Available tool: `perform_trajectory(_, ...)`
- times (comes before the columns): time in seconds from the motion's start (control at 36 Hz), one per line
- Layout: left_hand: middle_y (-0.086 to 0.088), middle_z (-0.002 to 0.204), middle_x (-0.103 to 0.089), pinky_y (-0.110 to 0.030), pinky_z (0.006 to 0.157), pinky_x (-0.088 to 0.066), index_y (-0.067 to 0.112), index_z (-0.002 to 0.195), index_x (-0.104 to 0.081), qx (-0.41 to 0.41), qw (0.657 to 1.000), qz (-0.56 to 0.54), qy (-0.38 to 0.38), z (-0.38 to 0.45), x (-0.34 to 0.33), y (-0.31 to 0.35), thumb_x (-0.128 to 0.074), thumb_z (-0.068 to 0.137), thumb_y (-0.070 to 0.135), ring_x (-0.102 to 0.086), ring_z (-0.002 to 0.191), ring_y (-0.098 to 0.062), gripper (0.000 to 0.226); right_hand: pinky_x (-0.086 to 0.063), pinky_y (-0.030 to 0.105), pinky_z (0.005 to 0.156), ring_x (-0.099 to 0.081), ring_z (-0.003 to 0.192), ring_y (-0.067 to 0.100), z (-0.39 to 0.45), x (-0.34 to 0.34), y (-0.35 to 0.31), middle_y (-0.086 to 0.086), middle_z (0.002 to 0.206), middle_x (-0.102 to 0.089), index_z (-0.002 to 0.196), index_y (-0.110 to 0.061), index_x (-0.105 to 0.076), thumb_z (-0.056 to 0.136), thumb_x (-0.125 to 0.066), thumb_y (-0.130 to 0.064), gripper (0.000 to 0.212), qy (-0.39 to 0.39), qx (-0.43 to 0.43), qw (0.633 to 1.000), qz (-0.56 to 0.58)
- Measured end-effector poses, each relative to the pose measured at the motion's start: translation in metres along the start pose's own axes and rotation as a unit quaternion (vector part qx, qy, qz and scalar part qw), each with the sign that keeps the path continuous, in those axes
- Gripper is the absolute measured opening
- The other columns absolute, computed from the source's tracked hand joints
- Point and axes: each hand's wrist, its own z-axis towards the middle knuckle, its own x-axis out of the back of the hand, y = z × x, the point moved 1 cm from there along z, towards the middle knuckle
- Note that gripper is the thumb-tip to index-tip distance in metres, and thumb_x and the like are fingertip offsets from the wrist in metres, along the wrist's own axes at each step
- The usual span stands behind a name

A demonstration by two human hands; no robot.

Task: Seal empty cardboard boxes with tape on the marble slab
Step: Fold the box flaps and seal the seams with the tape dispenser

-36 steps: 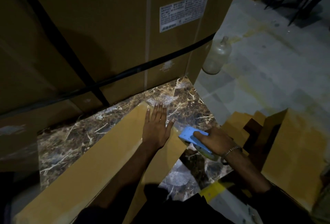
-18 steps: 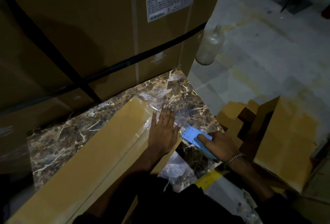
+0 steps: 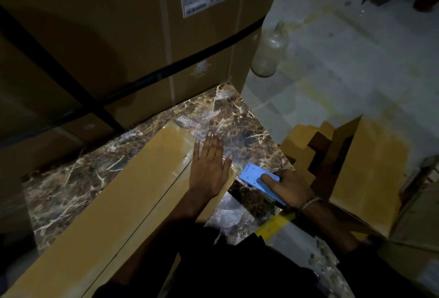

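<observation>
Figure. A long, flat cardboard box [image 3: 123, 202] lay diagonally on the marble table [image 3: 228, 117], running from about 7 o'clock in the head view up to its far end near the centre. The left hand [image 3: 209, 167] rested flat on that far end, its fingers [image 3: 211, 142] straight and held close together with the thumb set apart, their tips reaching past the box edge toward the stone. A glossy strip of clear tape [image 3: 187, 160] appeared to cross the end beneath the palm. At 4 o'clock from that hand, the right hand [image 3: 288, 188] gripped a blue tape dispenser [image 3: 255, 179], fingers curled over its body and the forefinger laid along the top; its front edge lay just beside the box's near corner.

Likely hazards, as judged from this arrangement: the tape between dispenser and box could wrinkle or fold onto itself if pulled at an angle to the seam, since the dispenser sat off the box's long axis. The box, being empty and light, could slide on the polished stone if the flat hand eased its pressure. The dispenser's cutting edge, not visible here, lay near the left thumb, so a quick tearing motion could nick it. Low light made the clear tape hard to follow. A glass bottle [image 3: 269, 53] stood on the floor at 1 o'clock, well apart.
</observation>
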Motion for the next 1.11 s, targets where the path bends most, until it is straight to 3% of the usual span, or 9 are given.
perform_trajectory(0.08, -0.011, 0.174, -0.023, -0.055, 0.130, -0.008, 0.006, 0.164, -0.031, 0.001, 1.000, 0.005, 0.000, -0.001, 0.000, 0.000, -0.019, 0.112, 0.052, -0.005, 0.164, -0.023, 0.071, -0.026, 0.039, 0.055, -0.030, 0.049, 0.024, 0.005, -0.009, 0.002, 0.010, 0.057, -0.031, 0.060, -0.014, -0.041, 0.083, -0.035, -0.085, 0.075, 0.004, 0.009, 1.000, 0.007)
perform_trajectory(0.17, -0.010, 0.174, -0.024, -0.055, 0.130, -0.008, 0.006, 0.164, -0.031, -0.001, 1.000, 0.006, 0.005, -0.001, 0.000, 0.000, -0.017, 0.112, 0.053, -0.005, 0.164, -0.023, 0.072, -0.024, 0.039, 0.054, -0.028, 0.046, 0.022, 0.005, -0.015, 0.002, 0.011, 0.055, -0.030, 0.059, -0.014, -0.040, 0.082, -0.031, -0.088, 0.078, 0.017, 0.006, 1.000, 0.017)
perform_trajectory(0.33, -0.010, 0.174, -0.024, -0.055, 0.130, -0.008, 0.006, 0.164, -0.031, 0.002, 1.000, -0.003, 0.009, -0.001, 0.000, 0.001, -0.019, 0.112, 0.053, -0.005, 0.164, -0.023, 0.071, -0.016, 0.033, 0.051, -0.021, 0.039, 0.016, -0.004, -0.024, -0.002, 0.002, 0.049, -0.022, 0.053, -0.019, -0.028, 0.101, -0.058, -0.049, 0.064, 0.048, 0.003, 0.998, 0.037)
perform_trajectory(0.53, -0.011, 0.173, -0.025, -0.055, 0.130, -0.008, 0.006, 0.164, -0.030, -0.004, 1.000, 0.001, 0.014, -0.003, 0.000, 0.002, -0.025, 0.112, 0.051, -0.006, 0.164, -0.024, 0.069, -0.019, 0.034, 0.051, -0.025, 0.047, 0.020, -0.013, -0.013, 0.008, 0.005, 0.053, -0.027, 0.058, -0.012, -0.043, 0.099, -0.051, -0.061, 0.065, 0.048, 0.009, 0.998, 0.041)
perform_trajectory(0.61, -0.011, 0.173, -0.025, -0.055, 0.130, -0.010, 0.006, 0.164, -0.031, -0.006, 1.000, 0.004, 0.010, -0.002, 0.000, 0.003, -0.024, 0.112, 0.051, -0.005, 0.164, -0.024, 0.069, -0.019, 0.029, 0.048, -0.025, 0.048, 0.021, -0.018, -0.004, 0.005, 0.006, 0.054, -0.026, 0.058, -0.017, -0.036, 0.102, -0.055, -0.052, 0.059, 0.054, 0.031, 0.998, 0.032)
perform_trajectory(0.83, -0.011, 0.172, -0.028, -0.055, 0.130, -0.011, 0.006, 0.163, -0.033, -0.005, 1.000, 0.000, 0.017, -0.001, -0.002, 0.001, -0.024, 0.112, 0.050, -0.008, 0.164, -0.024, 0.068, -0.022, 0.030, 0.047, -0.039, 0.047, 0.024, -0.016, -0.001, 0.030, 0.010, 0.053, -0.039, 0.073, 0.003, -0.068, 0.085, -0.039, -0.078, 0.087, 0.053, 0.015, 0.998, 0.027)
perform_trajectory(0.94, -0.010, 0.173, -0.026, -0.055, 0.130, -0.010, 0.006, 0.164, -0.032, -0.005, 1.000, 0.001, 0.014, -0.002, -0.002, 0.001, -0.025, 0.112, 0.051, -0.006, 0.164, -0.023, 0.069, -0.024, 0.035, 0.050, -0.038, 0.045, 0.025, -0.006, -0.014, 0.032, 0.010, 0.051, -0.036, 0.056, -0.010, -0.049, 0.088, -0.041, -0.080, 0.077, 0.060, 0.013, 0.998, 0.007)
perform_trajectory(1.03, -0.011, 0.173, -0.027, -0.056, 0.130, -0.010, 0.005, 0.163, -0.032, -0.003, 1.000, 0.000, 0.019, -0.002, -0.002, 0.002, -0.027, 0.112, 0.050, -0.005, 0.164, -0.023, 0.068, -0.023, 0.036, 0.051, -0.031, 0.045, 0.024, -0.006, -0.023, 0.028, 0.008, 0.051, -0.031, 0.056, -0.015, -0.041, 0.080, -0.035, -0.083, 0.073, 0.059, 0.003, 0.998, 0.031)
perform_trajectory(1.11, -0.010, 0.172, -0.027, -0.055, 0.130, -0.010, 0.006, 0.163, -0.033, 0.000, 1.000, 0.000, 0.014, -0.002, -0.001, 0.003, -0.026, 0.112, 0.052, -0.005, 0.164, -0.022, 0.069, -0.020, 0.034, 0.052, -0.022, 0.041, 0.014, -0.006, -0.031, 0.021, 0.004, 0.052, -0.024, 0.055, -0.017, -0.034, 0.090, -0.046, -0.073, 0.067, 0.048, 0.003, 0.997, 0.056)
